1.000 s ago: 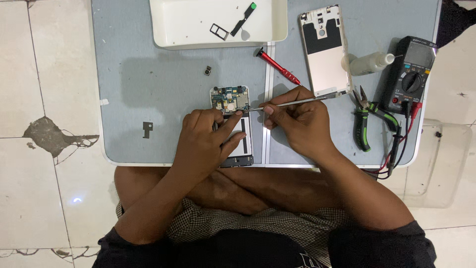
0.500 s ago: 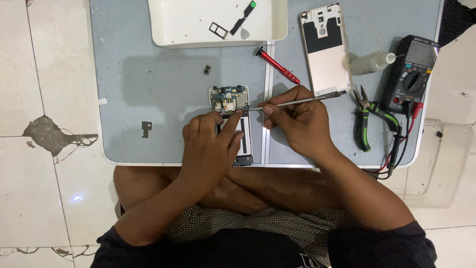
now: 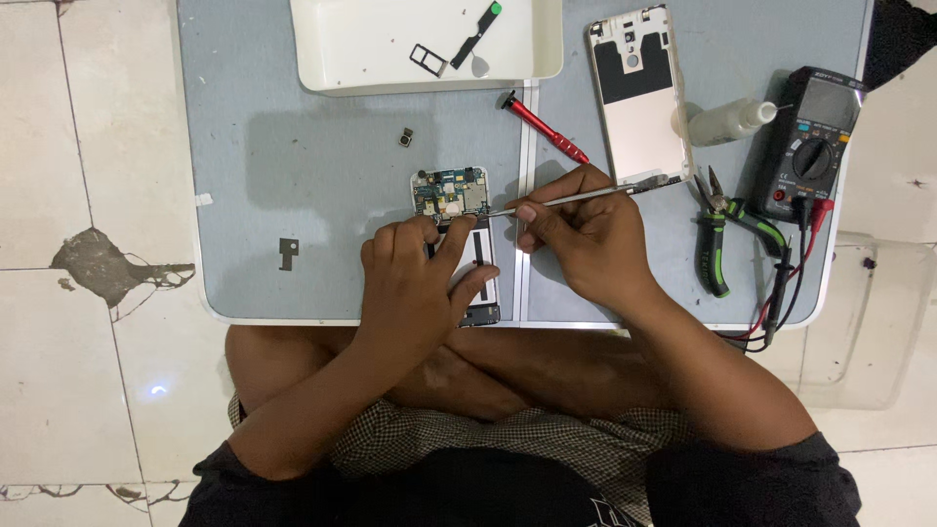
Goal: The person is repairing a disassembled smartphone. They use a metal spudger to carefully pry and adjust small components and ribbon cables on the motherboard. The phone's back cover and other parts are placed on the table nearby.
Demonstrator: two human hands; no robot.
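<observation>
- Metal tweezers [image 3: 576,198] lie pinched in the right hand [image 3: 586,239], fingers closed round the middle of the shaft; the tip reaches left to the right edge of the exposed circuit board at the top of the opened phone [image 3: 456,239].
- Against a second ago, the left hand [image 3: 420,283] has shifted a little: its fingers sat more to the left of the phone then, and now the forefinger and thumb spread over the battery area, pressing the body flat. It grips nothing; it pins the phone down.
- The right hand and tweezers have barely moved, and the tip keeps to the same spot on the board. That reads as steady, fine work at one point, with the left hand reset for a firmer hold.
- The phone lies near the front edge of the grey work mat [image 3: 293,146], about mid-width, beside the seam between the two mat halves.
- A white tray [image 3: 547,44] at the back edge holds a SIM tray [image 3: 427,59] and a small flex part [image 3: 478,31].
- A red screwdriver [image 3: 543,128] and the phone's back cover [image 3: 639,93] lie behind the right hand.
- Green-handled pliers [image 3: 717,234], a squeeze bottle [image 3: 727,121] and a multimeter [image 3: 812,144] sit toward the right edge.
</observation>
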